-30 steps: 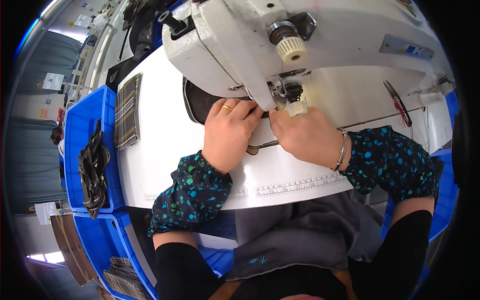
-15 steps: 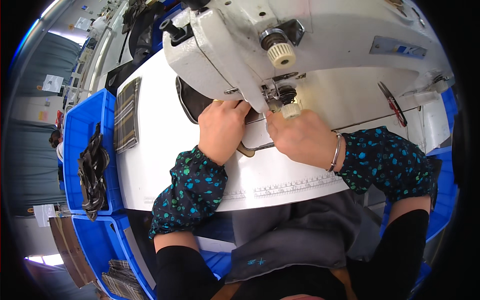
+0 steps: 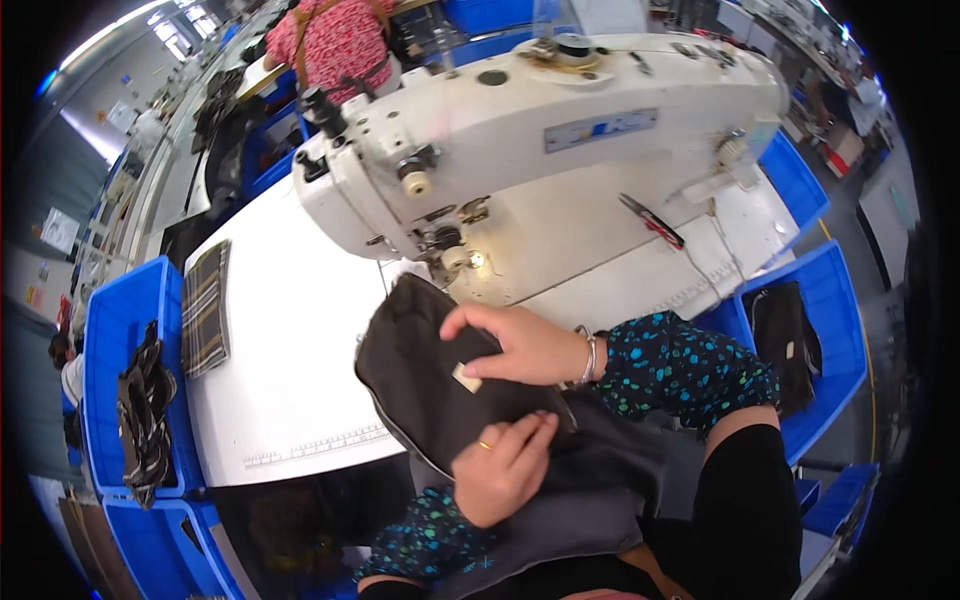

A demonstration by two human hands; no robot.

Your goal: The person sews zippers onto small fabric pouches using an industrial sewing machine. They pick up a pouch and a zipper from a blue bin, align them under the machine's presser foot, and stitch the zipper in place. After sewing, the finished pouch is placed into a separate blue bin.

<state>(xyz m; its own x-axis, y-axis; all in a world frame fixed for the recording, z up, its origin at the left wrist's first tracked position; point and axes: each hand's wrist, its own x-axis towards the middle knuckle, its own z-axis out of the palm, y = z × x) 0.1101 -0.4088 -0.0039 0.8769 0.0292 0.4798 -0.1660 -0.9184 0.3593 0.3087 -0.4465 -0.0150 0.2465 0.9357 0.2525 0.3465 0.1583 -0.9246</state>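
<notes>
A dark brown fabric piece with a rounded, piped edge lies over the front of the white table and my lap. On it is a small cream label. My right hand rests over the piece with thumb and forefinger apart, the thumb at the label. Closer to me, my left hand has its fingers closed on the near edge of the fabric. The white sewing machine stands just beyond, and the far tip of the piece reaches close to its needle area.
Left of the table, a blue bin holds dark strips; striped fabric lies beside it. Red-handled scissors lie on the machine bed. At right, a blue bin contains a similar dark piece. A person works behind the machine.
The fabric piece has come out from under the machine toward me. Both hands have moved back with it, and the right one has spread its fingers. The view has shifted, showing more surroundings.
</notes>
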